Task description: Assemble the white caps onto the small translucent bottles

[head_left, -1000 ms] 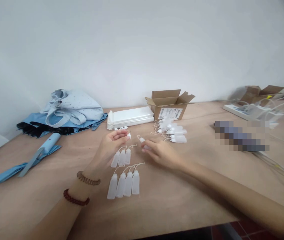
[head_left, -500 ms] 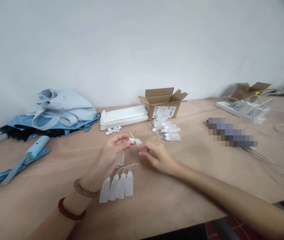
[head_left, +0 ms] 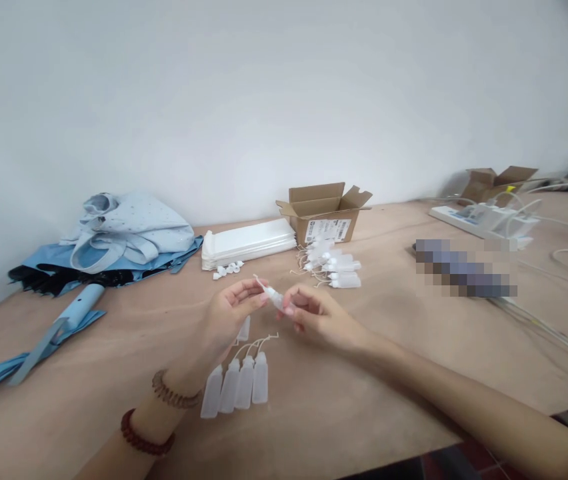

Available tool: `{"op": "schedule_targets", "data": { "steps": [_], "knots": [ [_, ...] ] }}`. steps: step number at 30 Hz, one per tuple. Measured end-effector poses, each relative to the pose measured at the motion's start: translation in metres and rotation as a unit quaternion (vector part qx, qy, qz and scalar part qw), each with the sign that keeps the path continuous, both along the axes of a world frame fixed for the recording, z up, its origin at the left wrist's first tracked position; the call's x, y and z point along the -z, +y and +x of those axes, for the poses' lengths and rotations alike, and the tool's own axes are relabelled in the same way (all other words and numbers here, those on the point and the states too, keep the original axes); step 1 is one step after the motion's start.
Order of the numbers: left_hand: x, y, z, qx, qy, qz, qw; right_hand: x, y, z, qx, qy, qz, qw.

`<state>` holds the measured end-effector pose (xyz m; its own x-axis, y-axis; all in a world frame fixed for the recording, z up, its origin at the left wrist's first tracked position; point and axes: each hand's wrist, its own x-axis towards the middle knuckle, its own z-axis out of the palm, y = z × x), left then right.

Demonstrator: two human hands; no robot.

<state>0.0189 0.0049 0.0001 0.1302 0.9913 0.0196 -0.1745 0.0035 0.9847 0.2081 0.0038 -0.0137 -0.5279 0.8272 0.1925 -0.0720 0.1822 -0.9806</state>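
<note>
Both hands meet above the wooden table (head_left: 364, 413) on one small translucent squeeze bottle (head_left: 277, 298). My right hand (head_left: 317, 316) grips the bottle's body. My left hand (head_left: 229, 317) pinches its needle-like tip end; two bead bracelets sit on that wrist. Just below the hands lies a row of several like bottles (head_left: 237, 387) with their strings, side by side. One more bottle (head_left: 245, 329) shows behind my left hand.
A pile of similar bottles (head_left: 337, 263) lies before an open cardboard box (head_left: 324, 213). Beside it are a stack of white packets (head_left: 249, 241) and small white caps (head_left: 227, 269). A blue umbrella (head_left: 64, 320) and bag (head_left: 129, 227) lie left; a power strip (head_left: 484, 220) and cables right.
My hands came together from apart: the right brought the bottle up off the table and the left closed on its tip. The view shifted slightly.
</note>
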Motion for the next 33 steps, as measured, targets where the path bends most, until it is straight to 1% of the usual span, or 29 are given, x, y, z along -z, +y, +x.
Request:
{"op": "schedule_targets", "data": {
  "steps": [2, 4, 6, 7, 9, 11, 15, 17, 19, 22, 24, 26, 30, 33],
  "knots": [
    [-0.002, 0.0, -0.001, 0.007, -0.001, 0.01, 1.0, -0.002, -0.002, -0.002, -0.041, 0.09, -0.113, 0.989],
    [-0.004, -0.001, -0.001, 0.018, -0.015, 0.007, 1.0, -0.003, -0.005, -0.004, -0.073, 0.151, -0.197, 0.966],
    [-0.008, -0.002, -0.001, 0.031, -0.035, -0.005, 0.999, -0.003, -0.006, -0.005, -0.096, 0.183, -0.249, 0.946],
    [-0.009, -0.003, -0.001, 0.041, -0.043, -0.011, 0.998, -0.002, -0.006, -0.005, -0.102, 0.191, -0.262, 0.94],
    [-0.011, -0.004, -0.001, 0.064, -0.048, -0.011, 0.997, 0.0, -0.005, -0.005, -0.108, 0.202, -0.265, 0.937],
    [-0.011, -0.004, -0.001, 0.07, -0.039, 0.001, 0.997, 0.001, -0.004, -0.005, -0.115, 0.206, -0.258, 0.937],
    [-0.007, -0.003, -0.003, 0.037, 0.003, 0.026, 0.999, 0.0, -0.004, -0.005, -0.123, 0.205, -0.264, 0.935],
    [-0.006, -0.002, -0.003, 0.032, 0.003, 0.029, 0.999, -0.002, -0.006, -0.005, -0.123, 0.205, -0.277, 0.931],
    [-0.006, -0.002, -0.004, 0.036, -0.017, 0.028, 0.999, -0.004, -0.006, -0.005, -0.127, 0.21, -0.29, 0.925],
    [-0.006, -0.002, -0.004, 0.061, -0.064, 0.007, 0.996, -0.005, -0.006, -0.005, -0.129, 0.22, -0.303, 0.918],
    [-0.007, -0.002, -0.004, 0.077, -0.09, -0.011, 0.993, -0.005, -0.006, -0.005, -0.121, 0.218, -0.308, 0.918],
    [-0.008, -0.003, -0.004, 0.08, -0.095, -0.012, 0.992, -0.006, -0.005, -0.005, -0.118, 0.216, -0.306, 0.92],
    [-0.011, -0.004, 0.0, 0.047, -0.052, 0.007, 0.998, -0.006, -0.005, -0.006, -0.124, 0.209, -0.297, 0.923],
    [-0.01, -0.006, 0.002, 0.026, -0.025, 0.008, 0.999, -0.004, -0.005, -0.006, -0.12, 0.196, -0.287, 0.93]
  ]
}}
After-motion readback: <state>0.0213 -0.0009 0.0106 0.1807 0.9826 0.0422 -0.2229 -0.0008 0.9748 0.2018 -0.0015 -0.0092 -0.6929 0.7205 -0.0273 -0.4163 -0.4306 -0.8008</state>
